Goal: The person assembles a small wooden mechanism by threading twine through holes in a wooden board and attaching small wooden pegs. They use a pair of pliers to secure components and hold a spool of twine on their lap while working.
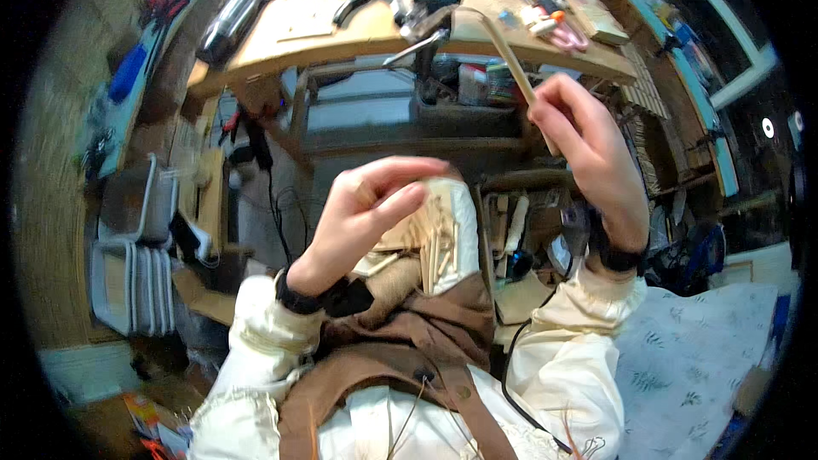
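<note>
My right hand point(586, 128) is closed around the lower end of a thin, pale, curved strip point(504, 47). The strip rises from my fingers and bends over to the left at its top, in front of the bench vise point(417, 0). Over my lap, my left hand point(366, 200) holds nothing; its index finger stretches to the right and the thumb stands apart from it. Below and beside that hand lie several light wooden sticks point(439, 234), against a white lining point(463, 238). A brown apron point(426, 328) covers my front.
Ahead stands a wooden workbench point(281, 47) with tools scattered on top, among them a long dark, shiny cylinder point(239, 17) at its left. Stacked grey bins point(136, 285) are at the left. A pale patterned cloth point(690, 358) spreads at the lower right.
</note>
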`<move>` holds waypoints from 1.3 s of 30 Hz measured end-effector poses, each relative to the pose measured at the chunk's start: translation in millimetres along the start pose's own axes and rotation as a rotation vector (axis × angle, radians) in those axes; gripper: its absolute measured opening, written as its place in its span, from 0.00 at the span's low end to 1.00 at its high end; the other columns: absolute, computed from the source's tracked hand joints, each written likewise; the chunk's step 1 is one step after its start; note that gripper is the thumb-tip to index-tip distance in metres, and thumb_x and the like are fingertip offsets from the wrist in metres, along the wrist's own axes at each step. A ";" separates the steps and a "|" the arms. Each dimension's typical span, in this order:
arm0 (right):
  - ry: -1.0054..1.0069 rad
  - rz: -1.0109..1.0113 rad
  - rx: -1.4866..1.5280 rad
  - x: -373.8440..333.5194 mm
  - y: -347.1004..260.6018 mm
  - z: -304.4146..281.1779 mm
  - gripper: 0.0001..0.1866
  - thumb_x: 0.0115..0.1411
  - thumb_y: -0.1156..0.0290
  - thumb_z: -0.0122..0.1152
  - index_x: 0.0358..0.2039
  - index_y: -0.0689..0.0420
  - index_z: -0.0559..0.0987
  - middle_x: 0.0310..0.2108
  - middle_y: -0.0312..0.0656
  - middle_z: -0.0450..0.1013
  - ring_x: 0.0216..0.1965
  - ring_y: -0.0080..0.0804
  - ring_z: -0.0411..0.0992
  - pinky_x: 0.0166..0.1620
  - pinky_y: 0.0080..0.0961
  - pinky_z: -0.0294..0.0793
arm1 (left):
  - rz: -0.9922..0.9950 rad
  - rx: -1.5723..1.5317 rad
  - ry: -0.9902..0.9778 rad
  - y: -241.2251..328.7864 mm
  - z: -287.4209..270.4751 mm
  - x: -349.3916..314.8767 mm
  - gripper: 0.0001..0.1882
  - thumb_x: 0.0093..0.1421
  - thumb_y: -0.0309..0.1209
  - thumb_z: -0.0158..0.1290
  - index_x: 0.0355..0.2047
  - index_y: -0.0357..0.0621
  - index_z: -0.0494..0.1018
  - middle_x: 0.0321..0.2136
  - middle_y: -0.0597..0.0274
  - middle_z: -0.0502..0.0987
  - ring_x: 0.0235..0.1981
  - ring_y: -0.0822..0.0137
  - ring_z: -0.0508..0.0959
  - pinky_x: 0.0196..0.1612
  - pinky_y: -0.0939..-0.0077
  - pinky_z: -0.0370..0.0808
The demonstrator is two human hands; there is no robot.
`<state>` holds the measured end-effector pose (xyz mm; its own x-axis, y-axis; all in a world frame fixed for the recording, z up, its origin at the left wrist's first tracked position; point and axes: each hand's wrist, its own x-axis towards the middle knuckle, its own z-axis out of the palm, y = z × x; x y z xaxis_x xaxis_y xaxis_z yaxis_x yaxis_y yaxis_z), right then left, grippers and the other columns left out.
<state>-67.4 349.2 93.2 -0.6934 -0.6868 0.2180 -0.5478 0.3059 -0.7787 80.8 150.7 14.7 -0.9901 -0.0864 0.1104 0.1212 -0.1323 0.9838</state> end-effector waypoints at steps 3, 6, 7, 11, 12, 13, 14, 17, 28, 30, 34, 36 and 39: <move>-0.029 0.113 0.099 -41.8 -18.8 27.8 0.08 0.63 0.70 0.53 0.32 0.62 0.69 0.24 0.35 0.63 0.27 0.21 0.61 0.31 0.19 0.61 | -0.084 -0.374 -0.008 5.1 17.3 0.0 0.25 0.63 0.33 0.51 0.58 0.35 0.63 0.19 0.82 0.60 0.18 0.87 0.56 0.20 0.90 0.51; -0.036 0.140 0.103 -70.9 -16.4 59.7 0.08 0.61 0.72 0.54 0.32 0.63 0.69 0.27 0.41 0.64 0.29 0.29 0.63 0.34 0.22 0.64 | -0.007 -0.608 0.145 -4.0 25.6 -2.0 0.21 0.62 0.31 0.53 0.55 0.38 0.68 0.20 0.79 0.65 0.16 0.86 0.56 0.18 0.89 0.52; -0.049 0.147 0.112 -75.7 -16.5 67.3 0.08 0.61 0.72 0.54 0.32 0.64 0.68 0.28 0.42 0.64 0.29 0.31 0.63 0.35 0.23 0.64 | 0.036 -0.716 0.175 -7.6 22.4 -1.4 0.19 0.61 0.30 0.55 0.52 0.41 0.72 0.22 0.77 0.71 0.16 0.87 0.58 0.17 0.90 0.53; -0.033 0.159 0.116 -91.5 -17.2 88.7 0.08 0.61 0.72 0.54 0.32 0.63 0.68 0.29 0.43 0.65 0.30 0.32 0.64 0.36 0.24 0.65 | 0.111 -0.685 0.279 -12.4 14.9 -8.8 0.17 0.61 0.31 0.55 0.48 0.38 0.74 0.17 0.79 0.67 0.14 0.87 0.56 0.15 0.89 0.49; -0.023 0.157 0.122 -94.5 -15.3 93.0 0.08 0.61 0.72 0.54 0.32 0.63 0.68 0.29 0.43 0.65 0.30 0.32 0.64 0.36 0.24 0.65 | 0.046 -0.575 0.307 -7.3 14.7 -11.4 0.18 0.63 0.34 0.52 0.49 0.35 0.71 0.13 0.80 0.56 0.13 0.84 0.52 0.18 0.86 0.48; -0.015 0.146 0.132 -96.5 -13.9 96.2 0.07 0.61 0.72 0.54 0.32 0.63 0.68 0.29 0.43 0.65 0.30 0.32 0.64 0.36 0.25 0.65 | 0.070 -0.568 0.304 -7.3 13.0 -12.9 0.17 0.63 0.33 0.52 0.48 0.35 0.72 0.13 0.80 0.57 0.13 0.84 0.52 0.18 0.85 0.48; -0.019 0.133 0.139 -99.1 -11.2 99.7 0.07 0.62 0.72 0.54 0.32 0.63 0.68 0.30 0.42 0.65 0.30 0.32 0.65 0.36 0.24 0.65 | 0.094 -0.562 0.302 -8.2 10.8 -13.7 0.16 0.63 0.33 0.52 0.47 0.35 0.73 0.13 0.79 0.58 0.13 0.84 0.52 0.18 0.85 0.48; -0.058 0.105 0.120 -102.5 -5.6 106.3 0.07 0.62 0.72 0.54 0.32 0.63 0.69 0.30 0.42 0.66 0.31 0.32 0.65 0.36 0.24 0.65 | 0.183 -0.580 0.311 -8.6 5.9 -15.7 0.13 0.62 0.31 0.53 0.42 0.35 0.76 0.14 0.78 0.63 0.13 0.85 0.52 0.16 0.86 0.47; 0.077 -0.071 0.665 -66.5 -7.9 146.1 0.19 0.58 0.74 0.59 0.49 0.60 0.66 0.46 0.44 0.70 0.49 0.32 0.69 0.53 0.28 0.67 | 0.223 -0.316 0.316 -6.1 2.9 -28.8 0.09 0.59 0.27 0.57 0.38 0.35 0.78 0.31 0.62 0.80 0.29 0.79 0.77 0.33 0.89 0.73; 0.101 -0.059 0.870 -49.9 -22.0 151.1 0.19 0.60 0.74 0.58 0.50 0.59 0.65 0.45 0.41 0.70 0.47 0.28 0.69 0.51 0.24 0.68 | 0.267 -0.182 0.326 -4.6 2.3 -30.7 0.09 0.58 0.25 0.56 0.39 0.34 0.78 0.31 0.61 0.80 0.31 0.78 0.77 0.33 0.89 0.73; 0.060 -0.027 1.021 -33.6 -22.4 160.2 0.17 0.61 0.71 0.58 0.48 0.59 0.66 0.41 0.38 0.71 0.42 0.19 0.69 0.47 0.16 0.68 | 0.310 -0.089 0.394 -8.1 -6.1 -28.2 0.09 0.58 0.23 0.56 0.39 0.34 0.78 0.31 0.61 0.80 0.30 0.79 0.77 0.32 0.90 0.73; 0.074 -0.003 1.083 -30.6 -21.6 165.3 0.13 0.62 0.71 0.57 0.45 0.60 0.70 0.38 0.37 0.72 0.40 0.17 0.69 0.46 0.15 0.69 | 0.335 -0.038 0.423 -2.7 -5.3 -30.2 0.09 0.58 0.23 0.56 0.39 0.34 0.78 0.31 0.61 0.80 0.30 0.80 0.76 0.32 0.90 0.72; 0.057 0.100 1.253 -31.2 -24.4 170.0 0.11 0.62 0.71 0.56 0.43 0.62 0.72 0.38 0.37 0.73 0.40 0.17 0.70 0.45 0.14 0.69 | 0.355 0.068 0.475 -1.5 -5.9 -33.0 0.09 0.57 0.21 0.56 0.39 0.36 0.79 0.29 0.63 0.80 0.27 0.81 0.75 0.28 0.91 0.70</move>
<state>47.2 251.1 5.4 -0.7427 -0.6575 0.1266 0.3064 -0.5018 -0.8089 113.8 147.9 8.7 -0.7480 -0.5482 0.3742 0.4187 0.0478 0.9069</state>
